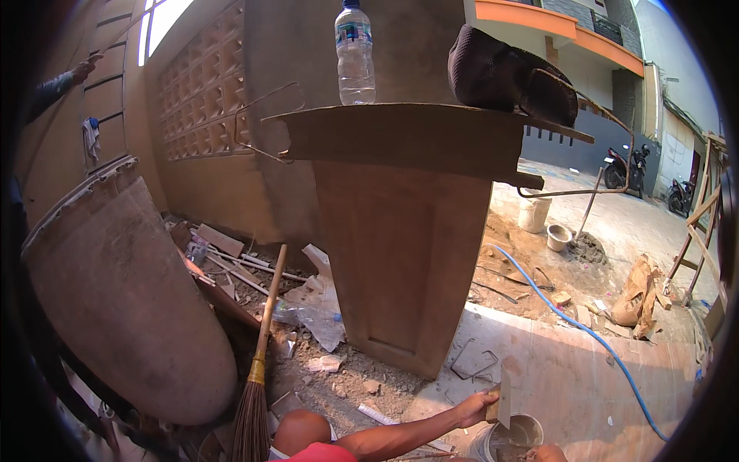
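Observation:
My left arm, in a red sleeve, reaches across the lower edge toward the right. My left hand [479,408] is closed on a plastering trowel [504,396], whose flat blade stands on edge over a bucket [483,445]. Wet-looking grey material shows inside the bucket. To the right of the bucket, a rounded patch of bare skin [548,453] is cut off by the lower edge. Whether that is my right hand or a knee I cannot tell; no fingers show clearly. A bare knee [302,431] shows at the lower left.
A wood-panelled pillar [392,262] stands ahead, with a water bottle [354,61] and a dark bag-like object [500,73] on top. At left are a broom [258,369], a large curved panel [131,300] and another person's hand [83,68]. A blue hose [585,327] crosses the right.

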Demonstrator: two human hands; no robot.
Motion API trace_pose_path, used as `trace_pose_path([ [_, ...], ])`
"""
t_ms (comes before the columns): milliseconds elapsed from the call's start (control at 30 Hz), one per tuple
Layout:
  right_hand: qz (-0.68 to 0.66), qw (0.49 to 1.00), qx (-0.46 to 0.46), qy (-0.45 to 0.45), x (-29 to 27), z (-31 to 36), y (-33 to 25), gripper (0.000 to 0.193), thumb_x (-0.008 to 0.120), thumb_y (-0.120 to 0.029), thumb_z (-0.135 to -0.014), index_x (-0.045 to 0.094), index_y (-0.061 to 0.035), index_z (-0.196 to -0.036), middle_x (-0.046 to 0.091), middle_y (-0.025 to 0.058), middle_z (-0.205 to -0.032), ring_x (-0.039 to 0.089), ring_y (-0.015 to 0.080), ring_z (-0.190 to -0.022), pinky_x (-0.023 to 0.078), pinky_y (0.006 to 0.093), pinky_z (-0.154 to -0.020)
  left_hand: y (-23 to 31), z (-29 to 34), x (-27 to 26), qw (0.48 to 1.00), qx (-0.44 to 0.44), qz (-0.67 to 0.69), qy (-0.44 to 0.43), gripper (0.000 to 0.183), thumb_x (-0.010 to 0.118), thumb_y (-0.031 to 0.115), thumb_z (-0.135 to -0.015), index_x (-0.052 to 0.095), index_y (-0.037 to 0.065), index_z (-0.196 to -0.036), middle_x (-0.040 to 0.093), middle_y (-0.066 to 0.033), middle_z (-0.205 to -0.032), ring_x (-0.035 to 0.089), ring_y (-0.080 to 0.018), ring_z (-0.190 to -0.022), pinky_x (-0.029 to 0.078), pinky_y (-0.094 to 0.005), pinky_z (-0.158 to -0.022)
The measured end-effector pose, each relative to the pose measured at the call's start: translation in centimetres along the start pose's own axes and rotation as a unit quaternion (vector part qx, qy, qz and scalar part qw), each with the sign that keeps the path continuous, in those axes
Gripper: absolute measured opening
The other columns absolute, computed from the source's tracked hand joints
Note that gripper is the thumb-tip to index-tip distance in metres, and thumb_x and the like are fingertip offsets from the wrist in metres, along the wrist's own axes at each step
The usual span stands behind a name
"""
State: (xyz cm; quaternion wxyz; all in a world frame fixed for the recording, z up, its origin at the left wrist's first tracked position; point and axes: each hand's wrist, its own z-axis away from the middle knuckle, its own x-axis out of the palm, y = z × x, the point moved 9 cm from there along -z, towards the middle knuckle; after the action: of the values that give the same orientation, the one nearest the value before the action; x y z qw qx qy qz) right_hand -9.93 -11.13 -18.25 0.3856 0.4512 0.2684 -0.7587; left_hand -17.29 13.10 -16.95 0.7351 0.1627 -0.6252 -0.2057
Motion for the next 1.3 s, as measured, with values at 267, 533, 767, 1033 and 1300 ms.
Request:
trace_pose_path([
  [267, -0.077, 0.994, 0.063, -0.04, -2.8, 2.5, -2.2, 0.041, 0.055, -0.029, -0.093, 0.06, -0.0049, -0.127, 0.059, 0.0187, -0.13, 0.055, 0.0357, -0.119, 0.045, 0.0456, -0.099, -0.7, 0.6, 0.8, 1.0, 0.0, -0.023, 0.016, 0.052, 0.049, 0.018, -0.101, 0.026, 0.007, -0.147, 0.05, -0.0097, -0.139, 0.053, -0.0234, -0.125, 0.044, -0.044, -0.103],
  [533, -0.13, 0.988, 0.048, 0.062, -8.8, 4.0, -6.1, 0.024, 0.064, -0.02, -0.077, 0.072, -0.0055, -0.094, 0.068, 0.0232, -0.082, 0.066, 0.0429, -0.082, 0.052, 0.0492, -0.076, 0.9, 2.1, -0.8, 0.998, 0.041, -0.017, 0.034, 0.049, 0.044, 0.018, -0.097, 0.039, 0.005, -0.144, 0.055, -0.0118, -0.134, 0.057, -0.0259, -0.12, 0.045, -0.0427, -0.102],
  [767, -0.221, 0.955, 0.09, 0.175, -8.1, 7.4, -3.2, 0.031, 0.059, -0.016, -0.082, 0.065, -0.0006, -0.108, 0.065, 0.0284, -0.092, 0.06, 0.0443, -0.093, 0.046, 0.0509, -0.085, 1.7, 2.3, 1.1, 0.999, 0.005, 0.036, -0.006, 0.041, 0.042, 0.029, -0.094, 0.058, 0.005, -0.123, 0.065, -0.0105, -0.117, 0.063, -0.0252, -0.104, 0.049, -0.0421, -0.094],
  [1033, -0.81, 0.54, 0.08, 0.215, -4.8, 12.8, -4.5, 0.028, 0.05, -0.01, -0.091, 0.057, 0.0018, -0.115, 0.064, 0.0131, -0.084, 0.054, 0.0131, -0.055, 0.041, 0.0229, -0.048, 2.2, 2.1, 1.9, 0.992, 0.056, 0.018, 0.108, 0.036, 0.045, 0.029, -0.099, 0.057, 0.006, -0.123, 0.064, -0.0085, -0.115, 0.062, -0.0242, -0.104, 0.051, -0.04, -0.093],
  [1300, -0.833, 0.492, 0.069, 0.243, -4.3, 13.5, -9.1, 0.034, 0.053, -0.003, -0.092, 0.056, 0.0088, -0.124, 0.063, 0.0146, -0.088, 0.054, 0.0113, -0.063, 0.039, 0.0215, -0.047, 2.7, -0.2, 4.2, 0.987, 0.118, -0.038, 0.099, 0.03, 0.044, 0.027, -0.105, 0.051, 0.011, -0.129, 0.061, -0.0037, -0.109, 0.062, -0.0155, -0.095, 0.054, -0.0336, -0.084],
])
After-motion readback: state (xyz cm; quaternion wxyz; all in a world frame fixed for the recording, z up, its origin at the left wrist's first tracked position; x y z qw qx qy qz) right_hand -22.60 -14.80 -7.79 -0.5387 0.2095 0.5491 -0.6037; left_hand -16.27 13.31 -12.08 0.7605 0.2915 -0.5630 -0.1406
